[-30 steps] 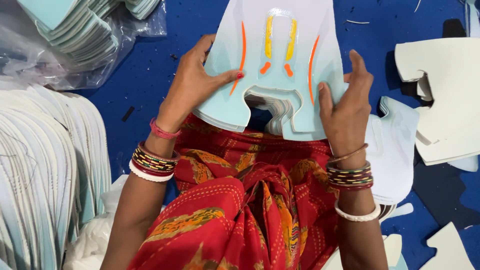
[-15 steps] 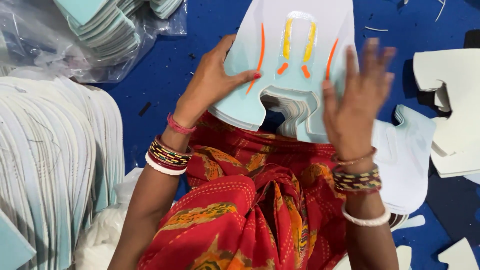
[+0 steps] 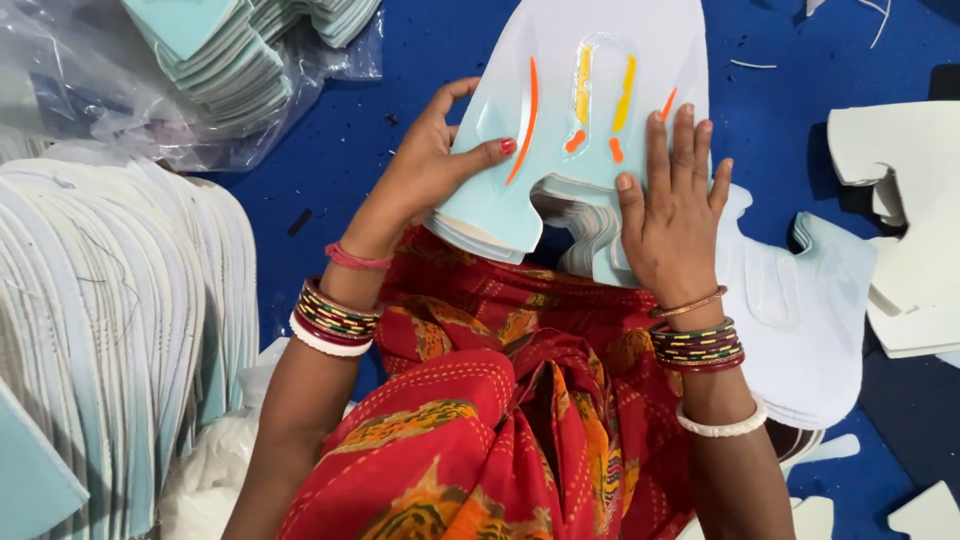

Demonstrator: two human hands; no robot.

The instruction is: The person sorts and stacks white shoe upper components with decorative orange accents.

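Pale mint-green foam cut-out sheet w/ orange and yellow stripes [image 3: 590,110]: top of a small stack held over lap, above red patterned cloth [image 3: 480,420], blue floor [image 3: 790,60] beyond.

Head view: left hand [image 3: 425,175] curled round stack's left edge, thumb on top, fingers under. Right hand [image 3: 675,215] open, flat, fingers spread, pressing lower right of sheet, gripping nothing. Step prob. squaring/aligning stack; next move likely needs even edges, firm two-side grip.

Containers: clear plastic bag [image 3: 110,110] upper left w/ mint foam pieces [image 3: 230,50] inside. White stacked cut-outs [image 3: 110,330] at left, more white pieces [image 3: 900,220] right, loose.
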